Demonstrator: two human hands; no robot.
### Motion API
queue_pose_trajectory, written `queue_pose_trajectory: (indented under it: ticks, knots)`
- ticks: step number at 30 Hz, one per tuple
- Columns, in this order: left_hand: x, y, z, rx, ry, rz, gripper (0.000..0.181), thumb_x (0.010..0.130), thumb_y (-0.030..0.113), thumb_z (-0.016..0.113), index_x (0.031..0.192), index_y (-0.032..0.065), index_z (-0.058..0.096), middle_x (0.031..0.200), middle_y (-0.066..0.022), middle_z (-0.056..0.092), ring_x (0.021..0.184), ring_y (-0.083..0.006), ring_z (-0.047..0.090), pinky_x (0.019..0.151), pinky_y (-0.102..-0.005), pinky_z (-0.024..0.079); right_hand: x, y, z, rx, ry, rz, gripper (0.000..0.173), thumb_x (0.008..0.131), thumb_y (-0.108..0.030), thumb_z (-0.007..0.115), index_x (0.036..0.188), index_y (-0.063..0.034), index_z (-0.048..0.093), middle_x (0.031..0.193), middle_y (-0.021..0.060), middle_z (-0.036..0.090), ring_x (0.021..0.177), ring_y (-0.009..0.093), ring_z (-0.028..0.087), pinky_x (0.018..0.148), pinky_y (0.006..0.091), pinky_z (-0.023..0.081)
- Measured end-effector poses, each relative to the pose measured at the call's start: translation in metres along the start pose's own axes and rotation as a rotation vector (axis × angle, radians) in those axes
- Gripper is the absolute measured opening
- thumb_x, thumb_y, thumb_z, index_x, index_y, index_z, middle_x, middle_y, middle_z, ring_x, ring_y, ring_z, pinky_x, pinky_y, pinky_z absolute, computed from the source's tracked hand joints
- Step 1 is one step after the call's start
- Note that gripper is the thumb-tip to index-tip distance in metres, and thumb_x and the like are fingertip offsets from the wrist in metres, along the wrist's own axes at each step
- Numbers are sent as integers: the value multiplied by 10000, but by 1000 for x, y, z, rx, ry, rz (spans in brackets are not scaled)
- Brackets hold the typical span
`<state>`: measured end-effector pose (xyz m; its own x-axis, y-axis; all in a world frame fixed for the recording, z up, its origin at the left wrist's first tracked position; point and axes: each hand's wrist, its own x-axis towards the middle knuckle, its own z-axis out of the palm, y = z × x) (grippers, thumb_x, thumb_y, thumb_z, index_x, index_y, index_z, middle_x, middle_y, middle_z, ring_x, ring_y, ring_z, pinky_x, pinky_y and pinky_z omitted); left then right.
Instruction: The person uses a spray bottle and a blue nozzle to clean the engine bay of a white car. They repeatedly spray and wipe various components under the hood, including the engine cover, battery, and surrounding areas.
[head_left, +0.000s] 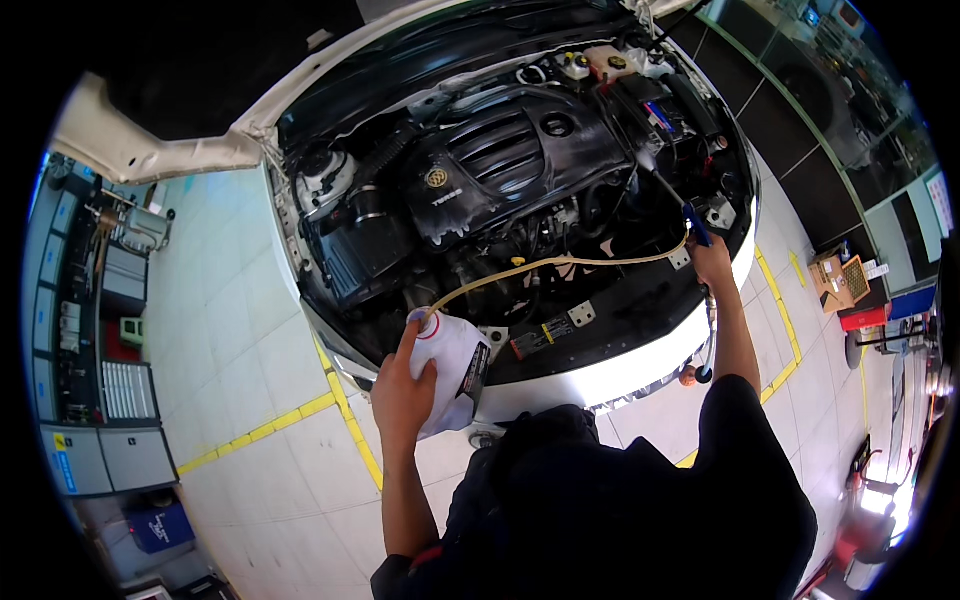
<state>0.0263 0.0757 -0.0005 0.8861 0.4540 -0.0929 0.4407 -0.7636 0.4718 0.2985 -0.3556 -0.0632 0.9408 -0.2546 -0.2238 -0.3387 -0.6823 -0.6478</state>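
Observation:
My left hand grips a white plastic jug at the front left of a car's engine bay, one finger at its mouth. From that mouth a thin yellowish hose runs right to a blue spray gun. My right hand is closed around the gun's handle. Its metal wand points at the engine, with whitish spray or foam near its tip. A black plastic engine cover has wet streaks and white drips along its front edge. An air line hangs below my right hand.
The raised hood stands over the far left. A battery and coolant reservoir sit at the bay's right. Tool cabinets line the left. Cardboard boxes stand by the right wall. Yellow lines mark the tiled floor.

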Motion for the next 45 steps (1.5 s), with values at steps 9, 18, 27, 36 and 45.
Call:
queue_pose_trajectory:
  ticks: [9, 18, 27, 36, 45]
  knots:
    - [-22, 52, 17, 75, -173, 136, 702, 854, 177, 667, 1486, 333, 404, 847, -206, 617, 774, -393, 664, 687, -470, 540, -4, 47, -46, -132, 33, 137, 212, 896, -190, 577, 891, 19, 614, 555, 71, 524, 379, 175, 472, 361, 342, 343]
    - [-24, 55, 15, 117, -202, 225, 669, 847, 174, 674, 1464, 306, 450, 833, -190, 630, 763, -364, 674, 677, -439, 549, -23, 59, -74, -22, 41, 161, 218, 892, -195, 587, 917, 16, 636, 604, 85, 555, 400, 158, 474, 381, 332, 360]
    - [-27, 52, 15, 80, -174, 237, 656, 848, 172, 668, 1455, 310, 460, 864, -196, 635, 776, -377, 673, 675, -442, 546, -15, 73, -88, 228, 21, 262, 200, 889, -113, 479, 942, -28, 652, 600, 0, 445, 434, 107, 373, 394, 295, 322]
    - [-47, 70, 36, 190, -266, 411, 621, 844, 190, 656, 1405, 394, 483, 825, -155, 592, 740, -348, 669, 633, -482, 539, 18, 118, -109, 189, 238, 336, 145, 881, -155, 541, 858, -40, 626, 549, 2, 430, 411, 125, 389, 387, 317, 320]
    - [-26, 65, 18, 121, -254, 269, 658, 842, 177, 678, 1444, 340, 466, 876, -198, 638, 785, -385, 671, 692, -462, 545, -4, 104, -117, 252, -9, 356, 146, 866, -93, 494, 923, -52, 622, 620, -8, 407, 448, 107, 344, 398, 296, 320]
